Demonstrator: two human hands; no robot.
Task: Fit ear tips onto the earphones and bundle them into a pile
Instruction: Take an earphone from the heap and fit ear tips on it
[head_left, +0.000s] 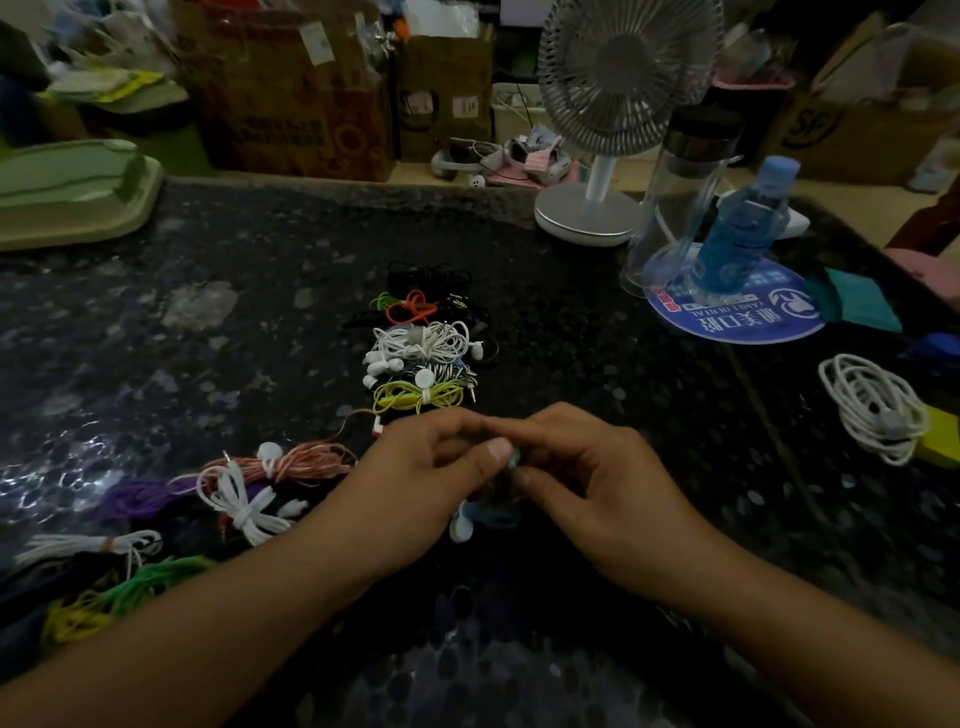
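Note:
My left hand (421, 483) and my right hand (587, 478) meet over the dark stone table (234, 332), fingers pinched together on a light blue earphone (514, 460). Its white earbud (461, 526) and blue cord hang below my hands. Just beyond my hands lies a pile of bundled earphones (423, 343) in black, orange, white, striped and yellow-green. Left of my left hand lies a second group of bundles (260, 483), pink, white and purple, with green and yellow ones (119, 597) nearer the table's front left. The ear tip itself is hidden by my fingers.
A white desk fan (597, 202) stands at the back, beside a clear tumbler (680, 208) and a blue bottle (743, 234) on a round blue mat (737, 317). A coiled white cable (872, 405) lies at the right. A green tray (67, 192) sits back left. Cardboard boxes line the back.

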